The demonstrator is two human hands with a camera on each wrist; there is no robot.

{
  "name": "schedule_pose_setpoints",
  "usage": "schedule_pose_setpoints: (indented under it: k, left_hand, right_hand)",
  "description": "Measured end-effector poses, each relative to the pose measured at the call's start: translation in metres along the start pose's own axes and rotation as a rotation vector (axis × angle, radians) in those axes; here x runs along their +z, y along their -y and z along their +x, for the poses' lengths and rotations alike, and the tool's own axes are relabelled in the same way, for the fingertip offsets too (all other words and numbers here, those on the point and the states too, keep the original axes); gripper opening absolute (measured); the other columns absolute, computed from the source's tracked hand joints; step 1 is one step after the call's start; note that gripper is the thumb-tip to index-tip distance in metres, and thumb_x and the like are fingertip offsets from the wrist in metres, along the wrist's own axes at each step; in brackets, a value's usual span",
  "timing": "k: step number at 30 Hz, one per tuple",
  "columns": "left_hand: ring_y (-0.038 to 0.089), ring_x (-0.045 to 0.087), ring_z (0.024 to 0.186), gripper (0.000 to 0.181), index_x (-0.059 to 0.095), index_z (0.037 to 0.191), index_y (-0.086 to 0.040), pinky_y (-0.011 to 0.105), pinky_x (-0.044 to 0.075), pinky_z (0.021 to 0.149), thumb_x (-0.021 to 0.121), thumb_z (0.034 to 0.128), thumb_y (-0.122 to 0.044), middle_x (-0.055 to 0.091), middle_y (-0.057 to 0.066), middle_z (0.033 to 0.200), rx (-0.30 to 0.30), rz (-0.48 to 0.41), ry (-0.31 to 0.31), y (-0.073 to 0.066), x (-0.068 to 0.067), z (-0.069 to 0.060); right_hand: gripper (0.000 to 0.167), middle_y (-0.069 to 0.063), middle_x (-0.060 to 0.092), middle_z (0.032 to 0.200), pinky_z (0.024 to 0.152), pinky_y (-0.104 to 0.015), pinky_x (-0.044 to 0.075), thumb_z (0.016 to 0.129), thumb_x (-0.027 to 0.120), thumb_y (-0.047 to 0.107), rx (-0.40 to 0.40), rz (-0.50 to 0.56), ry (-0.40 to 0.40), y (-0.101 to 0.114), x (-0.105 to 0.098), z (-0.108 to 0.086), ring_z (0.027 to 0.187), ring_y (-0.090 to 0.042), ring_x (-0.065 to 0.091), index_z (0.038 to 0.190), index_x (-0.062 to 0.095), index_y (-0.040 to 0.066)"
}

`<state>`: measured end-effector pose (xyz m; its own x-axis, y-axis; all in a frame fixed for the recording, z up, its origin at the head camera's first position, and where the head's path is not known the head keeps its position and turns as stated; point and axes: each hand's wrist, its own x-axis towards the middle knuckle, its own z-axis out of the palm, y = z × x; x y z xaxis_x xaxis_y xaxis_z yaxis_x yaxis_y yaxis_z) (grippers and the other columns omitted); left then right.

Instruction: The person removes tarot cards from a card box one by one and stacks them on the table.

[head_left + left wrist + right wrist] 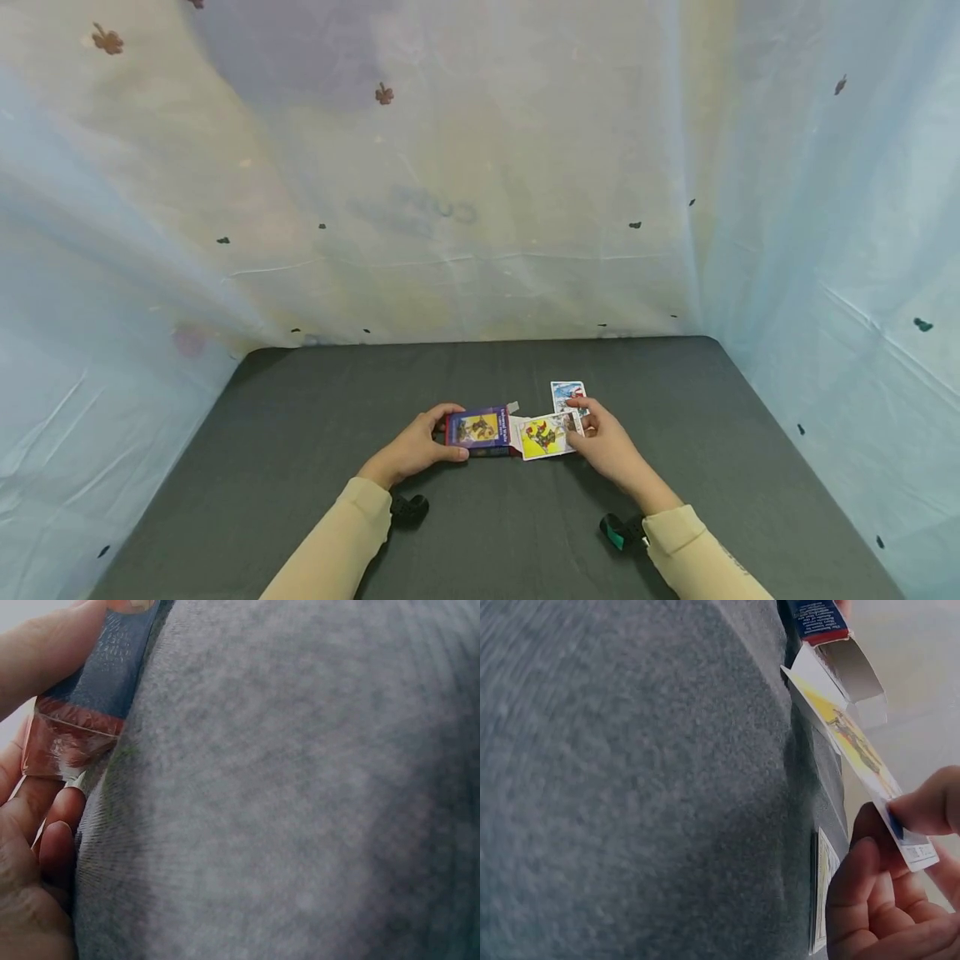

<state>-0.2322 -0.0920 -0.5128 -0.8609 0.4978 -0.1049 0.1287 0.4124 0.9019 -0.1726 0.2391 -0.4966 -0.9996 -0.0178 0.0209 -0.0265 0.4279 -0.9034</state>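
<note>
A purple-blue card box (477, 428) with a yellow picture lies on its side, gripped by my left hand (420, 443) between thumb and fingers. In the left wrist view, clear wrap shows over the reddish end of the card box (82, 724). The white flap end (855, 671) of the box faces right and stands open. My right hand (606, 443) pinches a yellow picture card (543, 437) by its right end, thumb on top; its other end is at the box's mouth. Behind the right fingers lies a second card or small stack (567, 392), partly hidden.
A dark grey cloth-covered table (300, 467) spreads beneath both hands. Pale, translucent curtains (480, 167) with small leaf shapes hang behind it and at both sides. Dark straps (408, 510) show at the wrists.
</note>
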Motion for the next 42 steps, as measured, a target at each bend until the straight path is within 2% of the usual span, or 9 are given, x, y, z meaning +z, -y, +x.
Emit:
schedule_pose_setpoints:
  k: [8, 14, 21, 26, 28, 34, 38, 42]
  left_hand:
    - [0.025, 0.044, 0.106, 0.071, 0.049, 0.135, -0.028, 0.044, 0.037, 0.090, 0.085, 0.0737, -0.035, 0.048, 0.007, 0.119, -0.030, 0.025, -0.024, -0.002, 0.001, -0.001]
    - [0.023, 0.047, 0.104, 0.071, 0.049, 0.135, -0.026, 0.042, 0.039, 0.089, 0.085, 0.0743, -0.032, 0.049, 0.006, 0.119, -0.019, 0.017, -0.017, -0.004, 0.001, -0.001]
    - [0.024, 0.045, 0.106, 0.072, 0.049, 0.135, -0.025, 0.043, 0.039, 0.090, 0.085, 0.0732, -0.035, 0.048, 0.006, 0.120, -0.022, 0.036, -0.024, -0.005, 0.001, -0.002]
    - [0.025, 0.043, 0.106, 0.070, 0.049, 0.134, -0.028, 0.045, 0.037, 0.091, 0.085, 0.0742, -0.035, 0.048, 0.006, 0.119, -0.028, 0.036, -0.032, -0.005, 0.001, -0.002]
    - [0.025, 0.042, 0.106, 0.070, 0.049, 0.134, -0.028, 0.045, 0.037, 0.091, 0.085, 0.0747, -0.034, 0.047, 0.007, 0.119, -0.029, 0.039, -0.035, -0.005, 0.001, -0.002]
    - [0.025, 0.042, 0.106, 0.069, 0.050, 0.134, -0.029, 0.046, 0.037, 0.091, 0.084, 0.0745, -0.036, 0.047, 0.007, 0.120, -0.036, 0.047, -0.043, -0.005, 0.000, -0.003]
    - [0.025, 0.042, 0.106, 0.069, 0.050, 0.134, -0.029, 0.046, 0.037, 0.091, 0.084, 0.0744, -0.036, 0.048, 0.006, 0.119, -0.029, 0.046, -0.041, -0.003, 0.000, -0.003]
    - [0.025, 0.042, 0.106, 0.070, 0.050, 0.134, -0.028, 0.046, 0.037, 0.090, 0.084, 0.0742, -0.037, 0.048, 0.006, 0.118, -0.019, 0.045, -0.034, -0.002, 0.000, -0.002]
  right_hand:
    - [0.043, -0.005, 0.047, 0.084, 0.058, -0.029, 0.037, 0.086, 0.065, 0.002, -0.067, -0.113, 0.024, 0.003, 0.000, -0.003, 0.068, -0.017, 0.044, 0.128, 0.058, 0.009]
    - [0.032, -0.003, 0.052, 0.087, 0.061, -0.031, 0.036, 0.087, 0.067, 0.005, -0.073, -0.161, 0.015, 0.006, 0.001, -0.002, 0.071, -0.017, 0.045, 0.118, 0.061, 0.010]
    - [0.022, -0.001, 0.053, 0.081, 0.060, -0.032, 0.038, 0.086, 0.072, 0.011, -0.042, -0.210, 0.024, 0.009, 0.000, -0.004, 0.068, -0.016, 0.047, 0.105, 0.059, 0.012]
    - [0.023, -0.001, 0.058, 0.094, 0.073, -0.037, 0.045, 0.083, 0.076, 0.012, -0.057, -0.243, 0.026, 0.010, 0.001, -0.005, 0.090, -0.018, 0.057, 0.096, 0.057, 0.012]
    - [0.023, -0.001, 0.059, 0.094, 0.076, -0.037, 0.045, 0.083, 0.076, 0.013, -0.060, -0.246, 0.035, 0.011, 0.001, -0.005, 0.092, -0.018, 0.057, 0.093, 0.056, 0.012]
    - [0.022, -0.001, 0.053, 0.079, 0.060, -0.031, 0.040, 0.085, 0.075, 0.013, -0.042, -0.232, 0.105, 0.014, -0.001, -0.005, 0.069, -0.016, 0.048, 0.093, 0.055, 0.011]
    - [0.021, -0.002, 0.052, 0.076, 0.056, -0.029, 0.038, 0.086, 0.073, 0.013, -0.065, -0.226, 0.152, 0.015, -0.003, -0.006, 0.064, -0.015, 0.046, 0.094, 0.054, 0.009]
    - [0.022, -0.003, 0.055, 0.078, 0.055, -0.028, 0.039, 0.087, 0.071, 0.013, -0.054, -0.190, 0.172, 0.015, -0.008, -0.006, 0.064, -0.015, 0.048, 0.101, 0.054, 0.007]
